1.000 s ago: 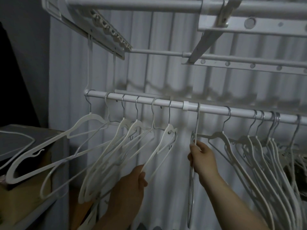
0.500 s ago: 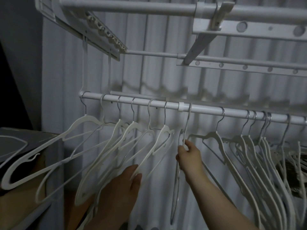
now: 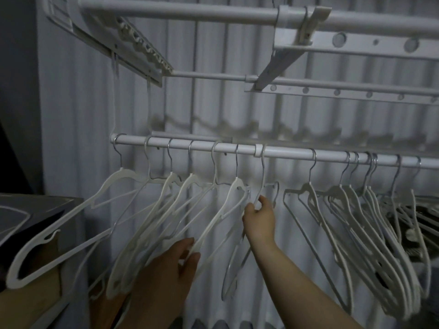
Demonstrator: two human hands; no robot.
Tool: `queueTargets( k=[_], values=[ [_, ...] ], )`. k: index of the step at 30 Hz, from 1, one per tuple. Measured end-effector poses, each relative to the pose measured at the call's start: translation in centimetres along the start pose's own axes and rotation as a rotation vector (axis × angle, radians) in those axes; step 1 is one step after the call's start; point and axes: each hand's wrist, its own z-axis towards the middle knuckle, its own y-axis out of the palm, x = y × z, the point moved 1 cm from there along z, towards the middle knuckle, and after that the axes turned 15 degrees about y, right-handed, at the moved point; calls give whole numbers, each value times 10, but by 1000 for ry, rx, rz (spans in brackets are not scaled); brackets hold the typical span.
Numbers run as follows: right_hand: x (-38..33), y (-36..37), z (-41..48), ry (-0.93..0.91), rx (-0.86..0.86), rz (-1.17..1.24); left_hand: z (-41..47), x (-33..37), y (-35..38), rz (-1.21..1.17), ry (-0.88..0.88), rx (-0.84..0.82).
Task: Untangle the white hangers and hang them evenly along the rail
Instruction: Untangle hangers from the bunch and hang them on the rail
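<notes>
Hanging from a long white metal rail [image 3: 285, 155] that crosses the middle of the view are white plastic hangers with thin metal hooks, in two groups: six spaced hangers [image 3: 152, 217] on the left part, swung out at a slant towards the left, and a tight bunch of hangers [image 3: 344, 210] well to the right, their arms overlapping. Between the groups hangs a single edge-on hanger [image 3: 263, 172], its hook over the rail just right of a small white collar [image 3: 258, 149]. The right hand [image 3: 260, 222] reaches up to it, thumb and fingertips pinched together on its neck below the hook. Lower down, the left hand [image 3: 166, 264] holds the sloping arm of the sixth hanger [image 3: 224, 210] of the left group, thumb and fingers closed around the thin bar. Above the rail runs a white drying rack frame with round holes [image 3: 356, 43], behind everything stands a pale ribbed wall [image 3: 213, 110], and a dark box top [image 3: 35, 210] sits at the far left
</notes>
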Motion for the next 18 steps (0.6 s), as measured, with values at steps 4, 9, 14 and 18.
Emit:
queueTargets(
  k=[4,9,14,18],
  values=[
    [-1,-4,-5,18,-9,-53,1,1,-15,14,39,65],
    [-10,-34,-31,-26,-18,-168,11,18,-34,132,240,75],
    [-32,-96,-57,-314,136,-318,11,65,-18,-202,274,130],
    [-39,-160,-46,-370,220,-353,0,98,28,-352,246,25]
  ],
)
